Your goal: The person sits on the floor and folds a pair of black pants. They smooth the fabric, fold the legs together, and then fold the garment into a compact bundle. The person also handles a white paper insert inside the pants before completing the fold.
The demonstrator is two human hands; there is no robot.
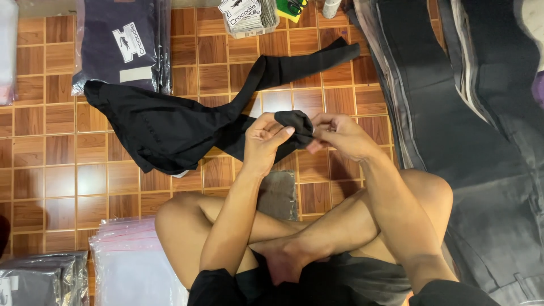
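Both hands pinched one end of a black garment (pixel 170 127): left hand (pixel 266 141) and right hand (pixel 340 135) clamped on its bunched tip. Only that end looked gathered; the rest lay spread on the wooden floor (pixel 56 170) beside a bagged dark garment (pixel 122 45).

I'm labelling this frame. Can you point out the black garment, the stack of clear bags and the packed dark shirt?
black garment (pixel 164 127): head view, its wide body.
stack of clear bags (pixel 133 266): head view, top bag.
packed dark shirt (pixel 107 39): head view, wrapped front.
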